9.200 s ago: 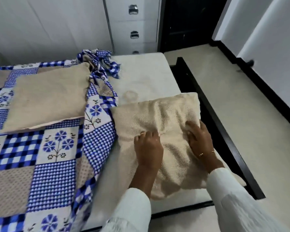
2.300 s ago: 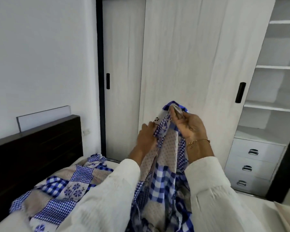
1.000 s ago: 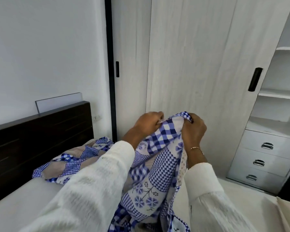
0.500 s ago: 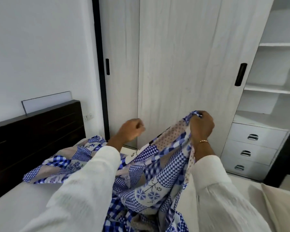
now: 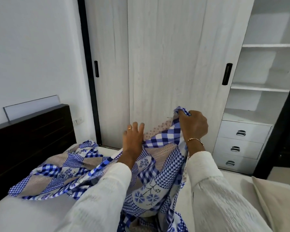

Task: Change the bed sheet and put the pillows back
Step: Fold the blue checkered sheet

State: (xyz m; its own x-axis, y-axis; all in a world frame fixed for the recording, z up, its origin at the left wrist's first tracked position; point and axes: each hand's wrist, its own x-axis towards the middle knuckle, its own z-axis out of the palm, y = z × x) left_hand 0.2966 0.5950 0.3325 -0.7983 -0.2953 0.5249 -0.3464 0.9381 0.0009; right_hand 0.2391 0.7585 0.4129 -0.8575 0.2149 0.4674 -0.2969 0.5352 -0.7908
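Observation:
The blue-and-white checked patchwork bed sheet (image 5: 151, 186) hangs bunched in front of me, and its far end trails over the bare white mattress (image 5: 23, 213) toward the headboard. My right hand (image 5: 194, 126) is raised and grips a corner of the sheet in a fist. My left hand (image 5: 132, 141) is lower and to the left, fingers straight, lying against the sheet's upper edge. One beige pillow (image 5: 278, 203) shows at the lower right edge, partly cut off by the frame.
A dark wooden headboard (image 5: 28, 136) stands at the left against the white wall. Pale sliding wardrobe doors (image 5: 171, 64) fill the wall ahead. To their right are open shelves (image 5: 266, 87) above three drawers (image 5: 239, 144).
My left hand, a fist away from the sheet half a second ago, has opened and moved right onto the sheet's edge. My right hand keeps its grip on the corner.

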